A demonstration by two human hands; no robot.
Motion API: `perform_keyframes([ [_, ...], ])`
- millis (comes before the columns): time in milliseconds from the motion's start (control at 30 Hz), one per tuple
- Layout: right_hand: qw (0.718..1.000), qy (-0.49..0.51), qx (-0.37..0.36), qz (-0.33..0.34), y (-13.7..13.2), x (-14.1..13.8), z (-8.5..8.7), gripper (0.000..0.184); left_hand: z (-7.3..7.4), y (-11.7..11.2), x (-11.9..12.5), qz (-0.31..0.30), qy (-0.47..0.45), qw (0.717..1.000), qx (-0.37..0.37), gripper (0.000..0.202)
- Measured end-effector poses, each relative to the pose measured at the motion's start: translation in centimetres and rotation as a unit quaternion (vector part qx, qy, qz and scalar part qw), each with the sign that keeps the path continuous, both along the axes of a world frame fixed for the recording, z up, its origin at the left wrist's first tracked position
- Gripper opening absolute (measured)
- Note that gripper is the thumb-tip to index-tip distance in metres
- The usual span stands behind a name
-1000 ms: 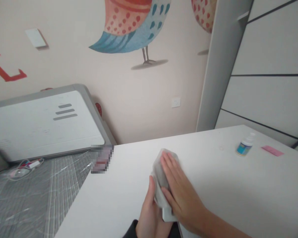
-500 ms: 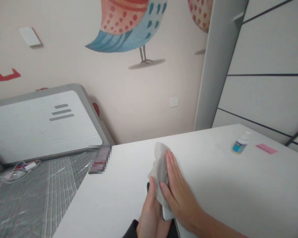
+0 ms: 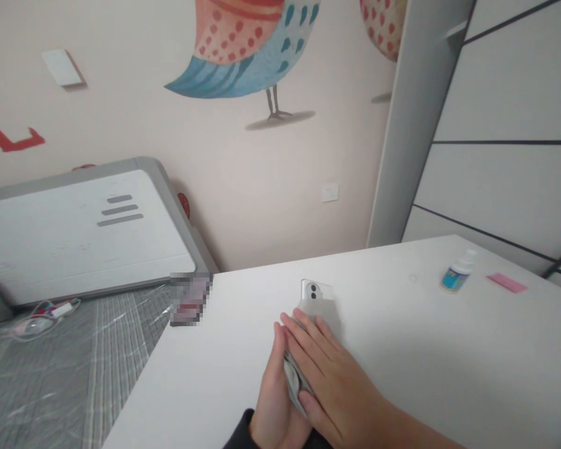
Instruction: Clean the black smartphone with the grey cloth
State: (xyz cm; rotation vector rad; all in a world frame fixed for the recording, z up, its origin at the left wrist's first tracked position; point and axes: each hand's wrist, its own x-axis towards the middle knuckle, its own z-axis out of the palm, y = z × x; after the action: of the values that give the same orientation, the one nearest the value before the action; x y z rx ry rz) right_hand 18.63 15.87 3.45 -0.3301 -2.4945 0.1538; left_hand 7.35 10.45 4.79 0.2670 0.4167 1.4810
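A white smartphone points away from me over the white table, its back and camera lenses facing up. My left hand grips the phone's lower part, thumb along the left edge. Over the phone's back lies a grey cloth, bunched toward me. My right hand presses it against the phone with fingers stretched out and close together. The cloth's middle and the phone's lower end are hidden under my hands.
On the white table, a small white bottle with a blue label stands at the far right beside a pink strip. A pixelated object lies at the left edge. Beyond is a bed with a white headboard.
My right hand and the cloth have slid down the phone toward me, uncovering its camera end. The view has shifted slightly.
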Motion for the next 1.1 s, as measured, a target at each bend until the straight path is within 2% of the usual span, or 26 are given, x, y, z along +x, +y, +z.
perform_keyframes([
  [67, 1.000, -0.013, 0.003, 0.014, 0.6, 0.2, 0.3, 0.082, 0.1, -0.1, -0.2, 0.002, 0.003, 1.000, -0.001, 0.041],
  [100, 1.000, -0.004, -0.005, 0.000, 1.0, 0.3, 0.3, 0.081, 0.3, -0.2, -0.1, -0.005, 0.008, 1.000, 0.006, 0.042],
  [233, 0.987, 0.076, -0.056, -0.133, 3.0, 0.7, -0.1, 0.077, 1.3, -0.4, 0.9, -0.086, 0.034, 0.995, 0.031, 0.056],
  [300, 0.981, 0.089, -0.061, -0.161, 3.0, 0.8, -0.5, 0.077, 1.5, -0.4, 1.1, -0.108, 0.032, 0.993, 0.026, 0.061],
  [367, 0.989, 0.063, -0.045, -0.125, 2.1, 0.7, -0.7, 0.076, 1.5, -0.2, 0.6, -0.074, 0.018, 0.997, 0.014, 0.058],
  [433, 0.999, 0.013, -0.021, -0.047, 0.8, 0.6, -0.6, 0.080, 1.3, -0.1, -0.4, -0.036, 0.000, 0.999, -0.026, 0.053],
  [533, 0.998, -0.049, 0.000, 0.045, 0.0, 0.6, -0.2, 0.088, 1.1, -0.2, -1.9, -0.044, -0.012, 0.995, -0.084, 0.054],
  [600, 0.998, -0.044, -0.006, 0.037, 0.7, 0.6, -0.1, 0.084, 1.0, -0.3, -1.9, -0.039, -0.007, 0.997, -0.067, 0.053],
  [667, 0.999, -0.013, -0.026, -0.029, 1.9, 0.7, -0.3, 0.076, 1.0, -0.4, -1.2, -0.029, 0.001, 0.999, -0.028, 0.051],
  [733, 0.992, 0.021, -0.046, -0.111, 2.9, 0.9, -0.5, 0.072, 1.1, -0.4, -0.3, -0.051, 0.006, 0.999, -0.007, 0.055],
  [800, 0.989, 0.035, -0.044, -0.138, 2.9, 1.0, -0.6, 0.072, 1.1, -0.5, 0.1, -0.074, 0.004, 0.997, -0.003, 0.060],
  [833, 0.992, 0.030, -0.035, -0.119, 2.5, 1.1, -0.5, 0.073, 1.0, -0.5, 0.0, -0.073, -0.001, 0.997, -0.005, 0.061],
  [900, 0.999, 0.000, -0.013, -0.034, 1.4, 1.1, -0.1, 0.076, 0.8, -0.6, -0.6, -0.062, -0.017, 0.998, -0.019, 0.057],
  [1000, 0.996, -0.055, -0.013, 0.070, 0.6, 1.0, 0.7, 0.077, 0.6, -0.8, -1.8, -0.064, -0.038, 0.996, -0.054, 0.048],
  [1033, 0.995, -0.062, -0.021, 0.076, 0.8, 1.1, 0.9, 0.077, 0.7, -0.8, -1.9, -0.057, -0.038, 0.996, -0.054, 0.047],
  [1100, 0.997, -0.049, -0.036, 0.038, 1.8, 1.2, 1.0, 0.075, 1.0, -0.7, -1.7, -0.042, -0.024, 0.998, -0.037, 0.049],
])
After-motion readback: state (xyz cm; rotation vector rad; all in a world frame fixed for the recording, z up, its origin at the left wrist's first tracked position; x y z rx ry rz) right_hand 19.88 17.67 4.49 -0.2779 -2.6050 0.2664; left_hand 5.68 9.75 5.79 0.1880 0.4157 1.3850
